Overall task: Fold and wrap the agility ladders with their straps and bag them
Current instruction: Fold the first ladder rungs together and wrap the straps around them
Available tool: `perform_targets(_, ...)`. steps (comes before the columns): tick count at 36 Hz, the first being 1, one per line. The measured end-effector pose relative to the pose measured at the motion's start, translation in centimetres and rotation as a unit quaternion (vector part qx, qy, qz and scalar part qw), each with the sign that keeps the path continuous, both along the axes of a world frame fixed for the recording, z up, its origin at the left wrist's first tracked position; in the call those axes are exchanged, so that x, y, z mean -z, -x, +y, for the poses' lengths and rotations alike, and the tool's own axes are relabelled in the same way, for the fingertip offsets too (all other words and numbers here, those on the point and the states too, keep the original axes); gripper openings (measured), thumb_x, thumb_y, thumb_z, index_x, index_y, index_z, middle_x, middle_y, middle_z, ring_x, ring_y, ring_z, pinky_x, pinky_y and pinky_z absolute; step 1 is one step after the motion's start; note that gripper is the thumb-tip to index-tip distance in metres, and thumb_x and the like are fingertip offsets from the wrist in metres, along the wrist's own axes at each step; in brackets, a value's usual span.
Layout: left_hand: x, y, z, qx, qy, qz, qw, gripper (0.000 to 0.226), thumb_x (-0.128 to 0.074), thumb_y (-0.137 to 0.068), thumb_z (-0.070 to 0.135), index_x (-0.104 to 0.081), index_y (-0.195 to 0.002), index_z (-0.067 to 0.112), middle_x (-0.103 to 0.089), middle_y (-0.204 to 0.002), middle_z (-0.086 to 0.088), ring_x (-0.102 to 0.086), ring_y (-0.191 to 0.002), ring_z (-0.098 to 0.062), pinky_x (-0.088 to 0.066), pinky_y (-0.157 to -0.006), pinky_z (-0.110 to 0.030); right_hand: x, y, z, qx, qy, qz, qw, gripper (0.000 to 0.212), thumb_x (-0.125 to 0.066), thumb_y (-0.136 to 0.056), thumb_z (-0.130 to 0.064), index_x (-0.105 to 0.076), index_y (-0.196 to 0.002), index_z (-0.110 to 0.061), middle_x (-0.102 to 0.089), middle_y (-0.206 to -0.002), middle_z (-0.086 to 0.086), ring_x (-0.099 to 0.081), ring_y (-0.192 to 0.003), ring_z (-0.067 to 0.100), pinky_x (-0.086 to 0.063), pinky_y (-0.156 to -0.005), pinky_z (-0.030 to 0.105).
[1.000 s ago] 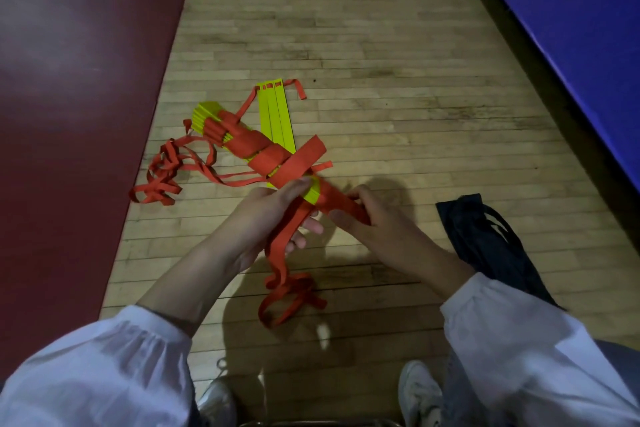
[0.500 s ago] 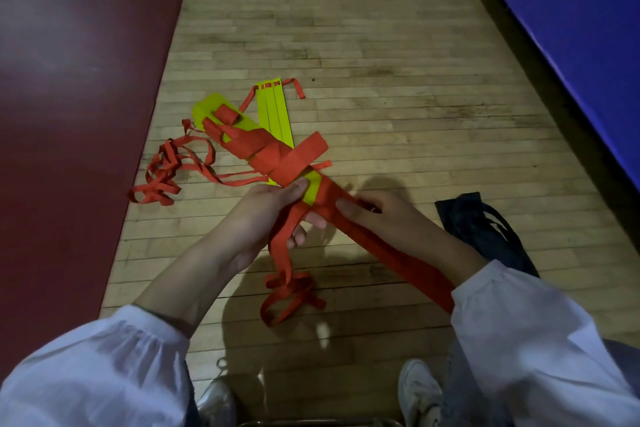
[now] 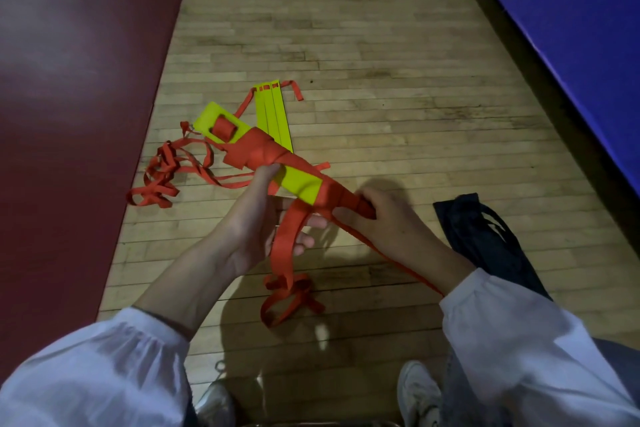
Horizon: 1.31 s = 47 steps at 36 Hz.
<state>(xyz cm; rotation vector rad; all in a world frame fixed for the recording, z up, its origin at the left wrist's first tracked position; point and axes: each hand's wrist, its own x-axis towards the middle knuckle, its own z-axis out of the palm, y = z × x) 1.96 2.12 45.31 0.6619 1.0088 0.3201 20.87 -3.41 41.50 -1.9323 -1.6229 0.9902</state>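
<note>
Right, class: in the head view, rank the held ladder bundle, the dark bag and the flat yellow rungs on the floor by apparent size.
1. Held ladder bundle, though nearer the camera.
2. Dark bag, partly hidden by a sleeve.
3. Flat yellow rungs, partly behind the bundle.

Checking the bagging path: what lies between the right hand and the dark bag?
Only bare wooden floor separates right hand from bag, head view.

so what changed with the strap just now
The right hand carried the orange strap round the near end of the bundle and now grips it there. The bundle turned, showing its flat yellow face. The left hand still holds its middle; the dark bag lies unmoved.
</note>
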Motion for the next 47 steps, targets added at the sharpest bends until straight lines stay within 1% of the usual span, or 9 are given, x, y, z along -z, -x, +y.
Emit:
perform_targets(9,0.2,-0.2,-0.3,0.041,-0.054,0.069,0.995,0.055,-0.037,-0.094,0.051,-0.064,-0.106,0.005,-0.071,-0.092,-0.019,-0.057,-0.050,-0.021,-0.046,-0.043,-0.021,0.5,0.3,-0.2,0.002,-0.058,-0.047,0.997,0.033,-0.067,-0.080,-0.056,-0.056,-0.093,-0.027,-0.053,-0.083,-0.005,-0.049,-0.073,0.010,-0.036,-0.063,0.029)
perform_targets(17,0.9,-0.1,-0.2,-0.007,-0.098,0.110,0.989,0.055,-0.046,-0.089,0.061,-0.066,-0.097,0.011,-0.071,-0.082,-0.019,-0.050,-0.040,-0.016,-0.040,-0.038,-0.019,0.0,1.4,-0.8,-0.031,-0.100,-0.073,0.992,0.036,-0.068,-0.081,-0.053,-0.058,-0.102,-0.026,-0.041,-0.078,-0.015,-0.041,-0.068,0.000,-0.030,-0.059,0.024)
perform_targets(22,1.1,0.0,0.0,-0.030,-0.091,0.122,0.988,0.051,-0.046,-0.092,0.056,-0.065,-0.095,0.009,-0.071,-0.079,-0.018,-0.047,-0.036,-0.016,-0.039,-0.037,-0.018,-0.2,1.5,-0.7,-0.044,-0.098,-0.093,0.990,0.042,-0.067,-0.082,-0.053,-0.058,-0.111,-0.024,-0.040,-0.080,-0.017,-0.046,-0.076,0.006,-0.033,-0.062,0.028)
perform_targets(30,0.9,-0.3,-0.5,-0.029,-0.129,0.119,0.984,0.048,-0.046,-0.093,0.052,-0.067,-0.092,0.009,-0.071,-0.080,-0.022,-0.043,-0.033,-0.015,-0.037,-0.035,-0.017,-1.3,0.6,-0.3,-0.065,0.062,0.068,0.994,0.039,-0.065,-0.084,-0.051,-0.053,-0.098,-0.016,-0.059,-0.077,-0.009,-0.058,-0.062,-0.006,-0.042,-0.056,0.011)
perform_targets(32,0.9,-0.2,-0.5,-0.026,-0.135,0.119,0.983,0.047,-0.047,-0.093,0.052,-0.067,-0.093,0.009,-0.071,-0.081,-0.022,-0.043,-0.033,-0.014,-0.037,-0.034,-0.017,-1.7,0.7,-0.3,-0.056,0.112,0.144,0.982,0.053,-0.058,-0.082,-0.058,-0.052,-0.104,-0.010,-0.071,-0.085,0.003,-0.069,-0.074,0.006,-0.053,-0.067,0.020)
perform_targets(34,0.8,-0.2,-0.4,-0.022,-0.135,0.121,0.983,0.047,-0.048,-0.093,0.052,-0.066,-0.093,0.009,-0.072,-0.081,-0.022,-0.043,-0.034,-0.015,-0.037,-0.035,-0.017,-2.1,0.9,-0.4,-0.033,0.138,0.209,0.967,0.058,-0.047,-0.090,-0.053,-0.050,-0.112,0.000,-0.073,-0.093,0.016,-0.069,-0.076,0.023,-0.053,-0.065,0.022)
perform_targets(37,0.7,-0.1,-0.3,-0.008,-0.120,0.109,0.987,0.047,-0.047,-0.093,0.053,-0.066,-0.095,0.009,-0.072,-0.084,-0.020,-0.045,-0.037,-0.016,-0.039,-0.037,-0.018,-2.1,1.0,-0.5,-0.024,0.142,0.205,0.968,0.055,-0.040,-0.096,-0.050,-0.048,-0.115,0.001,-0.071,-0.092,0.015,-0.066,-0.071,0.019,-0.049,-0.059,0.017)
perform_targets(43,0.2,0.0,-0.2,0.019,-0.080,0.079,0.993,0.049,-0.047,-0.090,0.058,-0.066,-0.097,0.012,-0.071,-0.086,-0.016,-0.054,-0.043,-0.016,-0.045,-0.040,-0.020,-1.6,0.9,-0.3,-0.013,0.106,0.195,0.975,0.063,-0.042,-0.079,-0.065,-0.054,-0.111,-0.012,-0.072,-0.092,0.008,-0.067,-0.075,0.015,-0.051,-0.070,0.026)
perform_targets(47,0.1,0.4,0.1,0.042,-0.061,0.094,0.993,0.061,-0.047,-0.086,0.063,-0.065,-0.097,0.006,-0.071,-0.086,-0.016,-0.056,-0.046,-0.016,-0.045,-0.041,-0.020,-1.3,0.9,-0.3,0.004,0.083,0.175,0.981,0.051,-0.046,-0.087,-0.058,-0.059,-0.113,-0.015,-0.069,-0.095,0.003,-0.066,-0.084,0.015,-0.053,-0.080,0.031)
